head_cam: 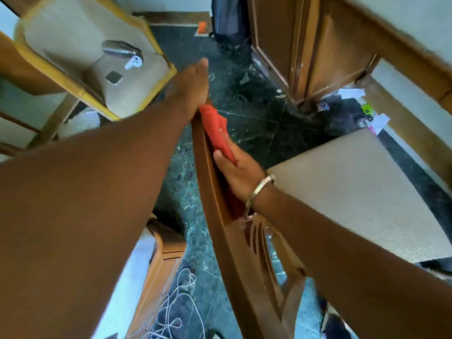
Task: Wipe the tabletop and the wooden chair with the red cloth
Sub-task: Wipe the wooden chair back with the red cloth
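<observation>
The wooden chair (234, 241) fills the middle of the head view, its curved top rail running from the centre down to the bottom edge. My left hand (193, 86) grips the far end of that rail. The red cloth (215, 128) lies against the inner face of the backrest. My right hand (237, 174), with a metal bangle on the wrist, presses flat on the cloth. The chair's padded beige seat (354, 196) is at the right. Part of the cloth hangs hidden under my right palm.
A small wooden-edged table (73, 40) at the upper left carries a metal bottle (119, 50), a white earbud and a small dark object. A brown cabinet (305, 57) stands at the back. Litter lies on the dark marble floor (256, 113). White cord is coiled at the bottom.
</observation>
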A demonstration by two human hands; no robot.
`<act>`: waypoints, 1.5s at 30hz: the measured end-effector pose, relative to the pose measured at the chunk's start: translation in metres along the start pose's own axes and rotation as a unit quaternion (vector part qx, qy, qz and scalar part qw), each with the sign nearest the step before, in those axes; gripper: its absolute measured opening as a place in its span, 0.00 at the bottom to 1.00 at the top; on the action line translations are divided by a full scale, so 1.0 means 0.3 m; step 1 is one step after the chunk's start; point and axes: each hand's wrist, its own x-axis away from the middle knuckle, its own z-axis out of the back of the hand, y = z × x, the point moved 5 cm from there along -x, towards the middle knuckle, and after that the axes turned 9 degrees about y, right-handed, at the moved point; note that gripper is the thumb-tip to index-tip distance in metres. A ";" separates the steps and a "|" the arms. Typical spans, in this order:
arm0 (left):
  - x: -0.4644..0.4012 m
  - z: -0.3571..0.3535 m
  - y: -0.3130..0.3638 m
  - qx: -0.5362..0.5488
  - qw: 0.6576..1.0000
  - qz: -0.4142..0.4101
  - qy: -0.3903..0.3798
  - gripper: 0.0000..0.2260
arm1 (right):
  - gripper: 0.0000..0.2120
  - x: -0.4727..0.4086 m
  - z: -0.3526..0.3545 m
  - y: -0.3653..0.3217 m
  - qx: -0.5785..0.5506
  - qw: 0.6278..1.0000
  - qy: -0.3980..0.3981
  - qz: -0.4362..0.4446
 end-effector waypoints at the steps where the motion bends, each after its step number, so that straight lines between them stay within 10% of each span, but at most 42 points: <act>1: 0.017 0.012 0.007 0.002 1.000 0.000 -0.001 0.24 | 0.26 -0.042 -0.003 0.007 0.002 1.000 -0.002 -0.012; 16: 0.310 0.029 0.001 0.143 0.989 -0.031 0.004 0.32 | 0.22 -0.127 -0.013 -0.014 -0.085 0.993 0.033 -0.078; 25: 0.291 0.017 0.005 0.069 0.997 -0.038 0.000 0.58 | 0.27 0.217 0.018 0.012 -0.022 0.999 -0.014 -0.024; 34: 0.472 0.038 0.068 -0.152 0.976 -0.151 -0.028 0.42 | 0.28 0.726 0.110 0.012 -0.036 0.994 -0.086 -0.058; 45: 0.694 0.040 0.048 -0.133 0.983 -0.130 0.008 0.33 | 0.25 0.865 0.160 -0.039 -0.064 0.991 -0.113 -0.010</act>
